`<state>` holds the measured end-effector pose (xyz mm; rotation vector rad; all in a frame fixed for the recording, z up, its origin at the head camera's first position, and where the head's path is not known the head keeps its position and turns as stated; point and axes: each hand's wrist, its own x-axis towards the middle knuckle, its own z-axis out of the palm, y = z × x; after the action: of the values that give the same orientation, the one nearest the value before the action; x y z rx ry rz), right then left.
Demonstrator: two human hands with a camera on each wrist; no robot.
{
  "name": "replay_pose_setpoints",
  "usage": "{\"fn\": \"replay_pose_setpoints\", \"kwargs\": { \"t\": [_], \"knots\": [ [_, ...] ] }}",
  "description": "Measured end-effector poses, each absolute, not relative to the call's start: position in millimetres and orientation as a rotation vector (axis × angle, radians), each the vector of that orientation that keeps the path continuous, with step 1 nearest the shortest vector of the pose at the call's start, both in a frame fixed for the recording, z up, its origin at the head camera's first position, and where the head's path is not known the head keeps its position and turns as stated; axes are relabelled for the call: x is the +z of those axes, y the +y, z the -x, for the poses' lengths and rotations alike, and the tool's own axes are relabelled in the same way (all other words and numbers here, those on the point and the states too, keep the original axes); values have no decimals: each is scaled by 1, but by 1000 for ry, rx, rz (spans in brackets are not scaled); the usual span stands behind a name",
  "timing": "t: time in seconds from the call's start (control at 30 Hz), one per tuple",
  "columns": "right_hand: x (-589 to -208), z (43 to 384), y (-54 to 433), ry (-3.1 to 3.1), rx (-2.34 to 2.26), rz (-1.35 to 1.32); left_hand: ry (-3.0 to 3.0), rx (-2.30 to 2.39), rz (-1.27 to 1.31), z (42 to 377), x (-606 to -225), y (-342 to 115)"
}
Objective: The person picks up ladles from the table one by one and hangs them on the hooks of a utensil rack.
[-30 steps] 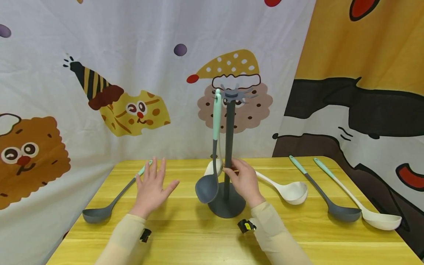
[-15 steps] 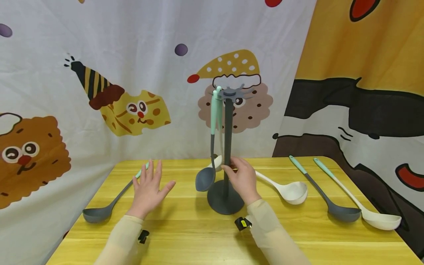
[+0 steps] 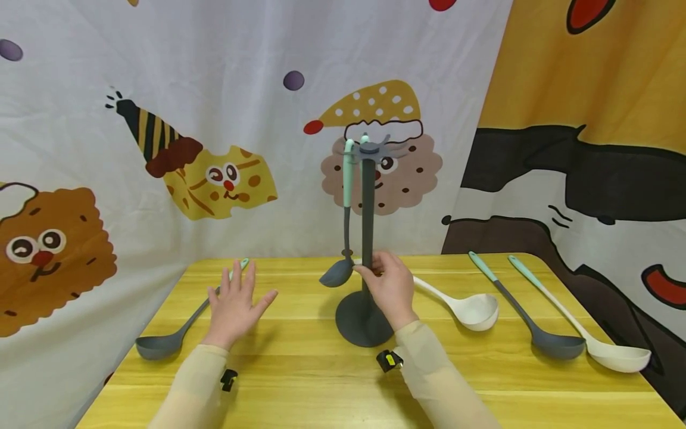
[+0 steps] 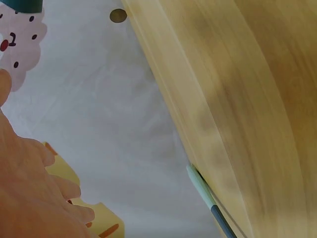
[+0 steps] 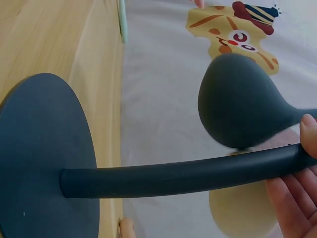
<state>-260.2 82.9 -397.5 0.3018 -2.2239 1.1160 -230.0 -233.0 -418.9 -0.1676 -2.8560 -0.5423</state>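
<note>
A dark grey utensil stand (image 3: 368,220) with a round base rises from the middle of the table. My right hand (image 3: 393,287) grips its pole low down; in the right wrist view the thumb lies on one side and the fingers on the other. From the hooked top hangs a grey ladle (image 3: 337,273) with a mint handle, its neck close to my thumb. A white ladle (image 5: 242,210) hangs behind the pole, mostly hidden in the head view. My left hand (image 3: 234,310) is held over the table with fingers spread, holding nothing.
A grey ladle (image 3: 159,347) lies at the left, its handle partly behind my left hand. On the right lie a white ladle (image 3: 476,312), another grey ladle (image 3: 557,345) and another white ladle (image 3: 619,357). A cartoon-printed curtain (image 3: 225,71) hangs behind the table.
The hanging ladles have swung around the pole: the grey one from front left toward the back, the white one behind the pole. My left hand has drifted slightly left.
</note>
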Motion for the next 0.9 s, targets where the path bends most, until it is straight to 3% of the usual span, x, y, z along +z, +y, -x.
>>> {"fn": "replay_pose_setpoints", "kwargs": {
  "t": [0.9],
  "knots": [
    [-394, 259, 76, -2244, 1067, -210, -3017, -654, -34, 246, -422, -271]
  ]
}}
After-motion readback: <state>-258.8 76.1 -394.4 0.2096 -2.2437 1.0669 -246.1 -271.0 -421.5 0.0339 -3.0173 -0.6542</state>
